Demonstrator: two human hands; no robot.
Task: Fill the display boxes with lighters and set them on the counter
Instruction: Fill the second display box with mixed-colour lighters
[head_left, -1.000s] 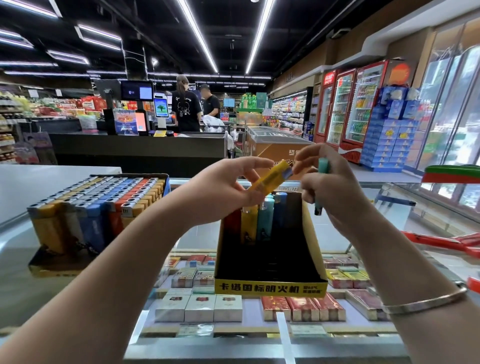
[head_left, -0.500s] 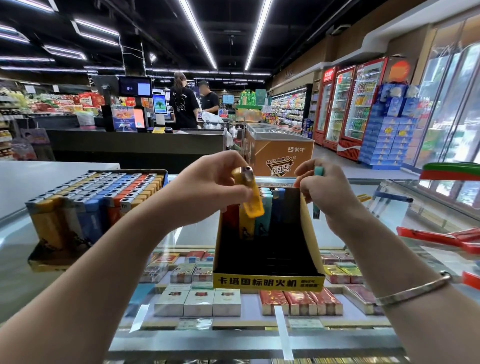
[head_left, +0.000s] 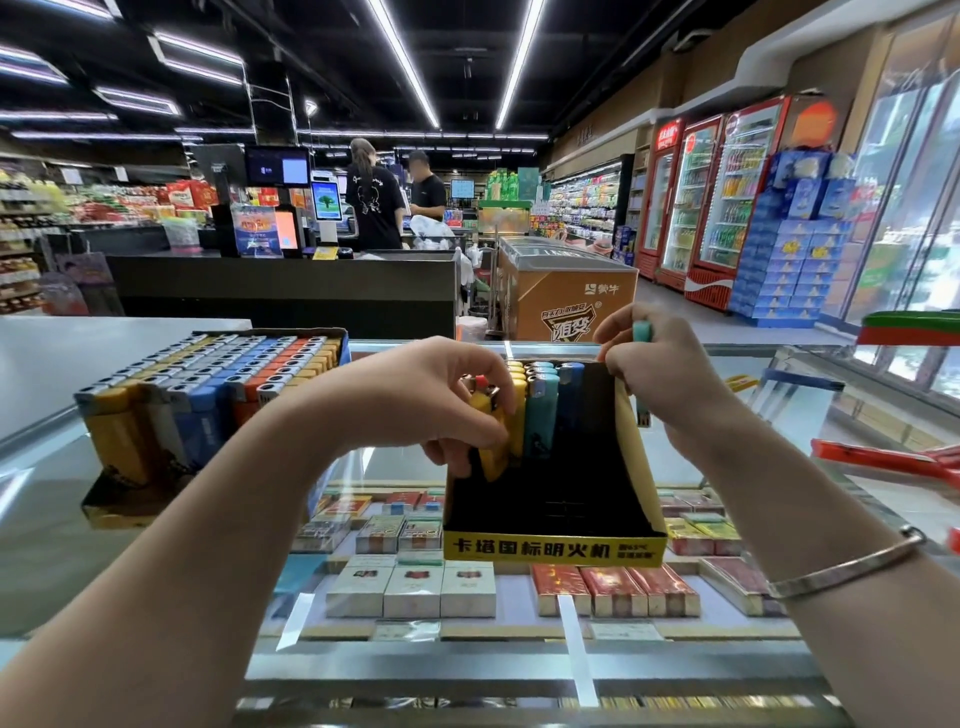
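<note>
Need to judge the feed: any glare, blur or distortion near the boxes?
Head view: wide-angle bend at the edges; ceiling strips reflect on the glass counter top; left hand with yellow plastic lighter slightly soft; black-and-yellow cardboard display box print sharp.

One wide-angle head camera looked forward and down, close over a glass counter (head_left: 156, 519) at lower frame, aisle beyond.

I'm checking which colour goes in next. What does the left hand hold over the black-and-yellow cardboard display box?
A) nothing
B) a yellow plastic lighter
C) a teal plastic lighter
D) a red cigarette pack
B: the left hand pinches a yellow plastic lighter, lowering it into the black-and-yellow cardboard display box; the teal plastic lighter is in the right hand.
</note>
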